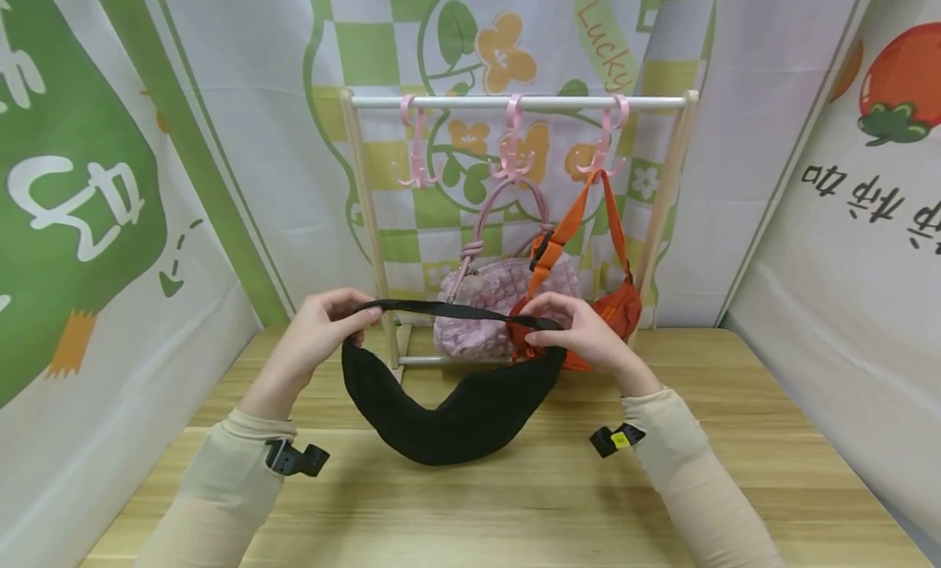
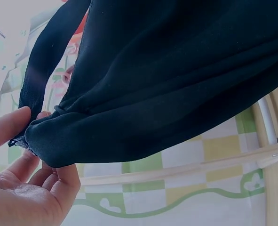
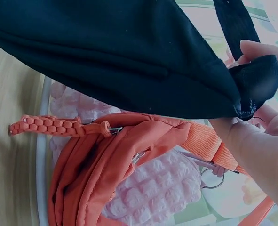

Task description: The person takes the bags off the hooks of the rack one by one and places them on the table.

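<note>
A soft black crescent-shaped shoulder bag [image 1: 448,421] hangs above the wooden table, its strap [image 1: 456,310] stretched across the top. My left hand [image 1: 323,327] pinches the strap's left end where it meets the bag. At the other end, my right hand [image 1: 577,335] pinches the strap between thumb and fingers. In the left wrist view the bag's dark cloth [image 2: 167,84] covers much of the picture, with the left thumb on the strap. The right wrist view has the folded strap end [image 3: 258,82] in the right fingers.
Behind stands a rack with a metal bar [image 1: 456,103] and wooden posts. Three pink hooks [image 1: 515,135] hang from it. A pink quilted handbag [image 1: 470,306] hangs on the middle hook, an orange bag [image 1: 621,310] on the right one. Printed curtains enclose the wooden table [image 1: 735,453].
</note>
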{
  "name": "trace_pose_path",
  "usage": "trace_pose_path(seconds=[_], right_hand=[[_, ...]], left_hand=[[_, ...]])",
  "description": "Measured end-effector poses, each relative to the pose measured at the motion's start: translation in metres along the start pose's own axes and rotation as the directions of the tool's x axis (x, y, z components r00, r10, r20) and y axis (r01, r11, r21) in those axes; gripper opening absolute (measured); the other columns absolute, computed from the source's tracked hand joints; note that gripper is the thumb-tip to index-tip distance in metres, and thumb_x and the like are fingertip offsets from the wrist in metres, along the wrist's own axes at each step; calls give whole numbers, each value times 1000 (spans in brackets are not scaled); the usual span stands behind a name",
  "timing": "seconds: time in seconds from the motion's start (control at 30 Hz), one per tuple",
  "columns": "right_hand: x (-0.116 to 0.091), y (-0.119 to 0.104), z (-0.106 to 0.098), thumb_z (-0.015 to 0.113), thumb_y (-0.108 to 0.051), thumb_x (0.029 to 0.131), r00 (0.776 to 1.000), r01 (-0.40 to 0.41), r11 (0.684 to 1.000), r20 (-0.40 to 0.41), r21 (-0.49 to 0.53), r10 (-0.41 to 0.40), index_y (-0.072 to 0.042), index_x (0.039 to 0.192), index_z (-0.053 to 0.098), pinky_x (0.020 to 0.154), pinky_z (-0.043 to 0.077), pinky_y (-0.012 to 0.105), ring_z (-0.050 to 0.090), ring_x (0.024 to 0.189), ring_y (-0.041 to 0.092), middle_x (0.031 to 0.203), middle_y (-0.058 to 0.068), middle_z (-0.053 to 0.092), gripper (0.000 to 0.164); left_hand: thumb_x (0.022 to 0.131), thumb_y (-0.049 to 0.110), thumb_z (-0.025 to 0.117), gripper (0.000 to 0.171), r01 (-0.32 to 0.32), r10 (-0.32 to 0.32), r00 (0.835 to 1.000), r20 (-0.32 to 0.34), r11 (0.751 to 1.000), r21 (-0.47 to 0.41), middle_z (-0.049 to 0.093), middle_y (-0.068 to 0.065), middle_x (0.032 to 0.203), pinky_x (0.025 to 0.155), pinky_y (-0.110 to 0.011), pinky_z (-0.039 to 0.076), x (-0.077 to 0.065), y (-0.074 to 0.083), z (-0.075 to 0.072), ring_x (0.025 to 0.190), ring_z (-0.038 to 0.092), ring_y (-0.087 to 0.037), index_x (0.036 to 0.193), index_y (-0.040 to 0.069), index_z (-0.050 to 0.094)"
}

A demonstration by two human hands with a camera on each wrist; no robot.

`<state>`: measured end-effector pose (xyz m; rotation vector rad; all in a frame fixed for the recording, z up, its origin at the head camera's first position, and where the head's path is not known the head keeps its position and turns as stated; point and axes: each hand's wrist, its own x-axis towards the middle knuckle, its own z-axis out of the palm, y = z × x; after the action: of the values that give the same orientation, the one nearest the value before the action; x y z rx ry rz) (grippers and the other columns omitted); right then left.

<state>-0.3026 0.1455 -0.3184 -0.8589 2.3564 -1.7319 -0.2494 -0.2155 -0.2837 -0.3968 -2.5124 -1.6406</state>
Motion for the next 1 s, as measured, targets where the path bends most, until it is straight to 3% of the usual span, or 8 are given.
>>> trace_pose_path(seconds=[0.13, 0.27, 0.5, 0.83, 1.0], right_hand=[[-1, 0, -1, 69, -9, 84, 1000, 7, 1000, 5, -17, -7, -6, 115, 60, 84, 51, 29, 53, 116, 30, 121, 10, 56, 32], [-3, -3, 0, 69, -12, 84, 1000, -19, 1000, -9, -18, 19, -9, 114, 60, 80, 52, 31, 61, 101, 23, 120, 12, 58, 31], [-4, -3, 1, 68, -13, 84, 997, -46, 999, -57, 2, 46, -8, 109, 61, 75, 52, 31, 63, 77, 23, 92, 7, 67, 26], [-5, -1, 3, 67, -16, 86, 994, -49, 999, -96, -9, 48, -5, 106, 61, 76, 50, 30, 62, 78, 16, 89, 1, 67, 24], [-6, -2, 4, 67, -17, 86, 992, -63, 998, -111, -2, 62, -5, 106, 62, 79, 51, 30, 65, 86, 22, 92, 2, 68, 24]], left_hand=[[91, 27, 64, 32, 9, -9, 1000, -5, 1000, 8, 58, 8, 71, 62, -27, 48, -2, 0, -1, 62, 54, -13, 106, -1, 61], [91, 29, 64, 34, 15, -14, 1000, -13, 1000, 20, 58, 8, 72, 63, -27, 47, -2, -1, -1, 62, 55, -13, 106, -1, 62], [91, 31, 64, 35, 15, -15, 1000, -22, 1000, 14, 64, 11, 77, 64, -27, 47, -3, -2, -2, 61, 53, -12, 104, -1, 63], [91, 34, 64, 38, 29, -28, 999, -19, 999, 29, 65, 11, 78, 66, -28, 45, -6, -6, -2, 63, 52, -14, 106, -1, 63], [90, 35, 64, 37, 42, -41, 999, -22, 998, 45, 66, 10, 79, 68, -29, 44, -6, -9, -3, 64, 52, -15, 105, 1, 65]])
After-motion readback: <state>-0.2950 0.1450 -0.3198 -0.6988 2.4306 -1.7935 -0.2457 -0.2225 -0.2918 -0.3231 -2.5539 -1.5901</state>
